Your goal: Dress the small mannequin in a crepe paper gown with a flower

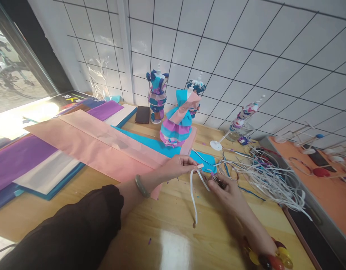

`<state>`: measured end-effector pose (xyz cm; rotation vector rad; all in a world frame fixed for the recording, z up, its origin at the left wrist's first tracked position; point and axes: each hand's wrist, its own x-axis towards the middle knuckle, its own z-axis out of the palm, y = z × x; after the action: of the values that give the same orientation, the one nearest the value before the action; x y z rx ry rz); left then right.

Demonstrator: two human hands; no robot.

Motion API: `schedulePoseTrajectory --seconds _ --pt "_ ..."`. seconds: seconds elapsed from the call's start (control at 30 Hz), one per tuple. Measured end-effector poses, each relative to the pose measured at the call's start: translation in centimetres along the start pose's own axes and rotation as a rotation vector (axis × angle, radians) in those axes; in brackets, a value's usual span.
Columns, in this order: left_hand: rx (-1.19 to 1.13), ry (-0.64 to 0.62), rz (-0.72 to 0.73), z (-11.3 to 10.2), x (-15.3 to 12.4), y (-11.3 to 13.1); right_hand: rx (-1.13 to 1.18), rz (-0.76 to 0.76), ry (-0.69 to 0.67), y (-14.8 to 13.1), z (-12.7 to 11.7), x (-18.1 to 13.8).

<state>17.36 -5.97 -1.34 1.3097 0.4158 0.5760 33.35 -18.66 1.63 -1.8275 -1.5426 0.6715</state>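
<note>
My left hand (pixel 182 167) pinches a small pink scrap (pixel 200 166) together with a narrow white strip (pixel 193 195). One end of the strip hangs toward the tabletop, and another part slants toward my right hand (pixel 225 189). Closed fingers of that right hand grip a small dark metal tool (pixel 217 181), mostly hidden, its kind unclear. Beyond both hands stands a miniature dress form in a tiered blue, purple and pink dress (pixel 177 125). Left of my left hand, a long pink sheet (pixel 111 150) lies across the wooden table (pixel 150 232).
Tangled white strips (pixel 271 180) heap at the right beside an orange-topped surface (pixel 324 165). Purple, white and blue sheets (pixel 29 157) lie at left. Along the tiled wall are a phone (pixel 142 114), another dressed form (pixel 158 95) and a tilted one (pixel 243 116).
</note>
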Motion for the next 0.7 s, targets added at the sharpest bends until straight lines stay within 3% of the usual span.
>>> schedulePoseTrajectory --seconds 0.1,0.33,0.7 --pt "0.042 -0.065 -0.001 0.2 -0.3 0.4 0.041 -0.08 -0.134 0.6 -1.4 -0.1" --pt "0.16 -0.223 -0.015 0.6 -1.3 1.0 -0.05 0.018 -0.395 0.0 -3.1 -0.5" --pt "0.269 -0.231 -0.058 0.9 -1.3 1.6 -0.126 0.053 -0.381 -1.1 -3.9 -0.6"
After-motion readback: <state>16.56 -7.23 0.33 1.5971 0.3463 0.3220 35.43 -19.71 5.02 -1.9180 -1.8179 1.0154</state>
